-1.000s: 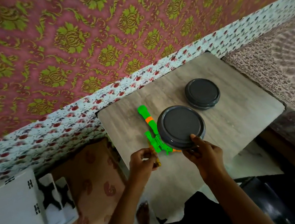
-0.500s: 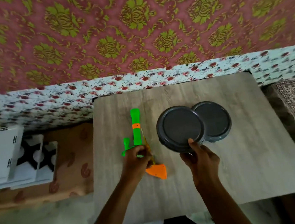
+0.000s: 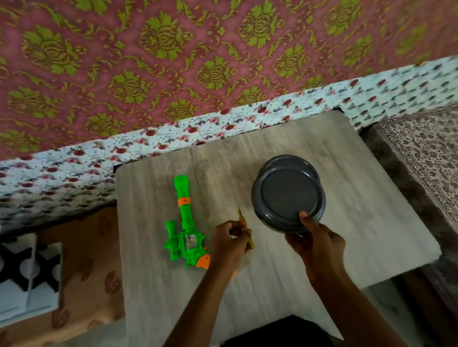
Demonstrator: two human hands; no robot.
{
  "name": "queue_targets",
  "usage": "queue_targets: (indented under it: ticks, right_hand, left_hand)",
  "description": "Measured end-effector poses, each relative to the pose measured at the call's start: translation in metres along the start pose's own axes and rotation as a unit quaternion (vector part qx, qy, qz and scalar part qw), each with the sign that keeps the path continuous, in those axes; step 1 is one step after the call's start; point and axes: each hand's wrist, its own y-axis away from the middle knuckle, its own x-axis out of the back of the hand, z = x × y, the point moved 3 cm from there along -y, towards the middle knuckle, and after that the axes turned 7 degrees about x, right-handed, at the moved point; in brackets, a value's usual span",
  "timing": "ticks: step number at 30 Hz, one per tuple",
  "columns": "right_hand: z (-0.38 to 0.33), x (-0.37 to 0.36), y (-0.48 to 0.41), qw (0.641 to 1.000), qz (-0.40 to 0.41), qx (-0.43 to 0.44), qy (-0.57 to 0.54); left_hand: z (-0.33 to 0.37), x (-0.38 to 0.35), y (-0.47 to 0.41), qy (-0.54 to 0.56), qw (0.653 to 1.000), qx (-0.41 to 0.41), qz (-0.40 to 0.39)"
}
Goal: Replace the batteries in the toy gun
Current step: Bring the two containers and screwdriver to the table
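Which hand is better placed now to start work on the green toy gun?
Probably the left. The left hand sits right beside the toy gun at its grip and pinches a thin yellow tool; the right hand holds the grey plate, farther from the gun.

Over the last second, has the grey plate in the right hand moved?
Yes. The grey plate, gripped by the right hand, has shifted right, away from the toy gun, and now almost covers the second plate lying on the table.

Both forearms reach forward, left grip point(image 3: 232, 242) pinching, right grip point(image 3: 315, 239) clamped, thumb on top.
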Motion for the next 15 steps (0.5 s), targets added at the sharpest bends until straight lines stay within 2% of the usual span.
queue_targets:
  ticks: [7, 11, 15]
  right_hand:
    - [-0.020, 0.044, -0.023, 0.999, 0.024, 0.003, -0.021]
    - [-0.041, 0.067, -0.059, 0.999, 0.035, 0.005, -0.034]
    - [-0.056, 0.090, -0.106, 0.998, 0.046, -0.007, -0.045]
  left_hand:
    - [-0.007, -0.037, -0.008, -0.043, 0.999, 0.032, 0.001]
    - [-0.034, -0.062, -0.045, -0.122, 0.990, 0.040, 0.051]
    - [-0.052, -0.080, -0.064, -0.221, 0.967, 0.074, 0.103]
